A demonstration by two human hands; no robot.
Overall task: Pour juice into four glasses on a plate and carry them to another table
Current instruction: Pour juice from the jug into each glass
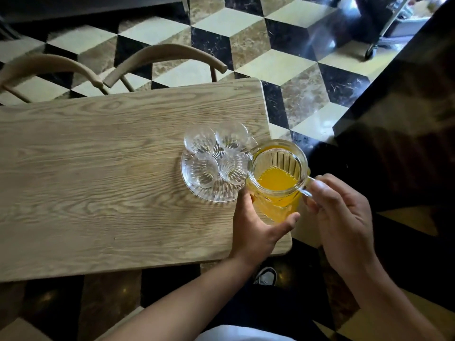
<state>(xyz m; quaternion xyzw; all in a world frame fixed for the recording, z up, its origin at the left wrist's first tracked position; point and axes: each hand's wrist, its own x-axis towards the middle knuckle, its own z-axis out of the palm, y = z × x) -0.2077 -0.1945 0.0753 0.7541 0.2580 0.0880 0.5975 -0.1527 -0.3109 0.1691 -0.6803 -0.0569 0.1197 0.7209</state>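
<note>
A clear glass jug [278,178] partly full of orange juice stands at the right end of the wooden table [98,168]. My left hand [256,225] cups the jug's near side, thumb and fingers curled round its body. My right hand [342,210] grips the jug's glass handle. Just left of the jug, a ribbed clear glass plate [211,194] carries several empty ribbed glasses [204,168], packed close together and upright.
Two curved wooden chair backs [162,60] stand along the table's far edge. A dark glossy counter [406,119] rises close on the right. Tiled floor in a cube pattern lies beyond. My shoe [267,275] shows below the table's near edge.
</note>
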